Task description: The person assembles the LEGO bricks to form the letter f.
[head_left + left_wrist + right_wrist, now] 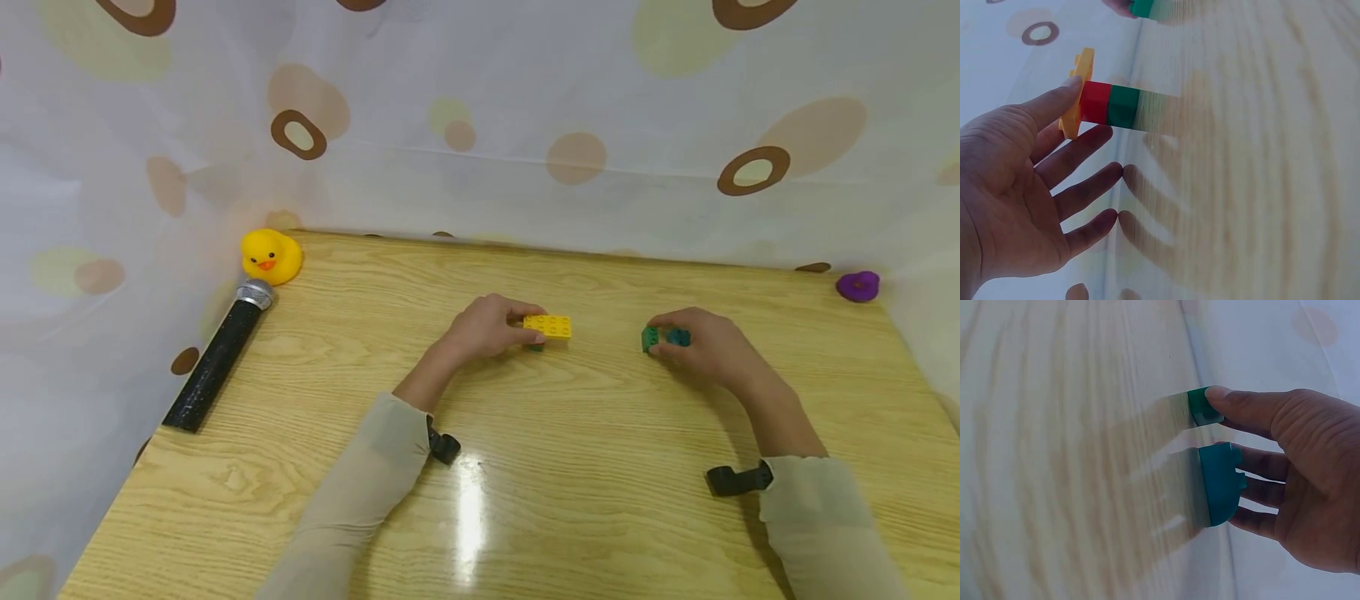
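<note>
With thumb and forefinger my left hand (486, 327) pinches a flat yellow toy brick (558, 327). That brick tops a small stack; below it, in the left wrist view, come a red brick (1095, 102) and a green brick (1123, 107), which rests on the table. The other left fingers are spread beside the stack. Further right, my right hand (712, 346) grips a separate green brick (649, 339) between thumb and forefinger, down at the tabletop. Close by it, in front of the remaining right fingers, stands a teal brick (1219, 484) with a rounded corner, studs toward the palm.
A yellow rubber duck (272, 257) sits at the table's back left, with a black microphone (219, 358) lying just in front of it. At the back right corner is a small purple duck (858, 287). A spotted curtain (510, 108) borders the wooden table (570, 467).
</note>
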The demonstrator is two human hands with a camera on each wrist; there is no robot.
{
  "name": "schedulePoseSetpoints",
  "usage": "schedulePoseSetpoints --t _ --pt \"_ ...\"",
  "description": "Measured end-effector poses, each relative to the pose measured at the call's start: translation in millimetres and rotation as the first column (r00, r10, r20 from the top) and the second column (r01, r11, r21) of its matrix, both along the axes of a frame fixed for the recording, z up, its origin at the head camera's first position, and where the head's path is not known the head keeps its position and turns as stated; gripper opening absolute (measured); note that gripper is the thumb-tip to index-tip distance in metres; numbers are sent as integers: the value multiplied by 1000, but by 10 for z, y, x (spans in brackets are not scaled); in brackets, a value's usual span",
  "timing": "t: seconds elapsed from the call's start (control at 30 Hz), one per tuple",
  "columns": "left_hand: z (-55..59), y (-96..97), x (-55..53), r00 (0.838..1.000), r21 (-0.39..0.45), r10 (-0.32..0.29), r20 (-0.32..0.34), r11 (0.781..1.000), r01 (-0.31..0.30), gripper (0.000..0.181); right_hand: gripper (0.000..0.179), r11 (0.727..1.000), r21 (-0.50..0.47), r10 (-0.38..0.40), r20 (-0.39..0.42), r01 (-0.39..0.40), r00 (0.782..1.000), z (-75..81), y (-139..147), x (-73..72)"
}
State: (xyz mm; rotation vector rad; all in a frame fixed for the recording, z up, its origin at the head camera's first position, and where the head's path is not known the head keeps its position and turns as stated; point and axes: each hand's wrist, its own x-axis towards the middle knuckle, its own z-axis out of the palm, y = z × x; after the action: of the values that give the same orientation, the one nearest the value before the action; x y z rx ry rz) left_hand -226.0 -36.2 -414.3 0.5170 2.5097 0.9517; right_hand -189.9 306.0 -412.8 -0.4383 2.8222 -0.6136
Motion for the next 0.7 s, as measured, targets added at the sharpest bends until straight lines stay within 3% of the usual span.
schedulePoseSetpoints --t 0.4,0.7 --pt "12 14 9 999 19 23 37 1000 -23 48 46 999 -14 -49 -37 48 998 65 -78 -11" --pt "-1 14 -14 1000 10 3 6 1000 -3 50 43 997 -80 -36 -159 24 987 206 -260 -1"
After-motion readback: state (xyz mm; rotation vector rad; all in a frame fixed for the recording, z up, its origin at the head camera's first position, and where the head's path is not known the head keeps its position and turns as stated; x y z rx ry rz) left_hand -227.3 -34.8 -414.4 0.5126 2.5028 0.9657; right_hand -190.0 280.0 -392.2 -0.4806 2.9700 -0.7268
